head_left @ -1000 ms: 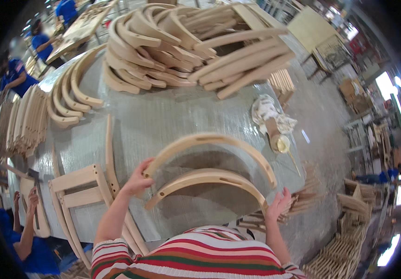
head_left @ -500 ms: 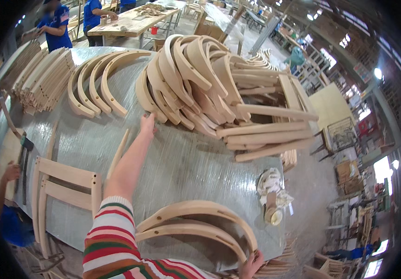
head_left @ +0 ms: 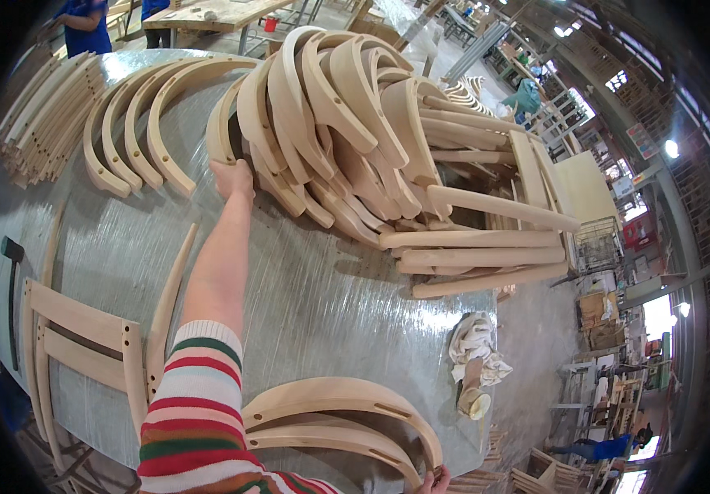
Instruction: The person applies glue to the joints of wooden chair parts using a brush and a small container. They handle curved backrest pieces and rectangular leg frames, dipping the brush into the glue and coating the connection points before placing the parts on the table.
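Our left fingers are clenched around the near end of a curved wooden piece at the edge of the big heap of bent parts, the left hand stretched far across the bench with the striped sleeve trailing back toward us. That curved piece lies at the heap's left edge, its lower end in our grip and its arc rising toward the far side of the bench. Our right hand shows only as fingertips at the bottom rim of the view, touching the end of the pair of arched rails that lie close to us on the bench; whether those fingers are gripping or merely resting we cannot tell. Judging by how things lie, two arched rails are already set down side by side near us, and one more piece is only now in hand at the heap, which looks barely dented. Left of the heap, a row of similar curved pieces lies in a neat fan, and beyond that a stack of straighter slats. A partly built chair frame hangs over the bench's left edge, and a bundled cloth sits by the right edge.
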Tool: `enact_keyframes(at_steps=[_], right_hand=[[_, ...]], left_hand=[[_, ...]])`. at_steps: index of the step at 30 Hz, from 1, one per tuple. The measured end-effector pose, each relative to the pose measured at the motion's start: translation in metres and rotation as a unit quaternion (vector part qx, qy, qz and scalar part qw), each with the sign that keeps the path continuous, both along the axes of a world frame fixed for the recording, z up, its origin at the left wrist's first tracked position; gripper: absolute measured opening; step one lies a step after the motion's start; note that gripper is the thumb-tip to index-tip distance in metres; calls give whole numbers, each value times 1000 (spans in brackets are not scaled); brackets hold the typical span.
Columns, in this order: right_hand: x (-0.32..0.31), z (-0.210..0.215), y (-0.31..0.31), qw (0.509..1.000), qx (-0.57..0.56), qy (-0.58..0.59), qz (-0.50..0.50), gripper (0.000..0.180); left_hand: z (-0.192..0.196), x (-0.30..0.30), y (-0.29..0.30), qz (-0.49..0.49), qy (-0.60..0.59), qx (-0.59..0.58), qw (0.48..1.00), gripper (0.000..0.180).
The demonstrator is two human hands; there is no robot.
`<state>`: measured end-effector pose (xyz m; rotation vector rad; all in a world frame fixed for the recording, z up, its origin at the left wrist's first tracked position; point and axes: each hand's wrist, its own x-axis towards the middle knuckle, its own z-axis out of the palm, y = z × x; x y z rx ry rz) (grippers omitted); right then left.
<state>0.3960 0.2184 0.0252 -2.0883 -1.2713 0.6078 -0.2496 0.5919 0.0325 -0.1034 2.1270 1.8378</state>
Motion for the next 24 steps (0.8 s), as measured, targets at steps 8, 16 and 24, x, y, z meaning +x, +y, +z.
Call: enact_keyframes(at_steps=[8, 16, 24], right_hand=[[-3, -3, 3, 999, 5, -43, 25, 39], [-2, 6, 10, 998, -33, 21, -39, 41], [3, 5, 8, 998, -50, 27, -7, 47]], left_hand=[[-4, -50, -44, -277, 264, -333, 862, 74], [41, -33, 26, -203, 225, -173, 937, 86], [57, -26, 61, -92, 112, -127, 981, 81]])
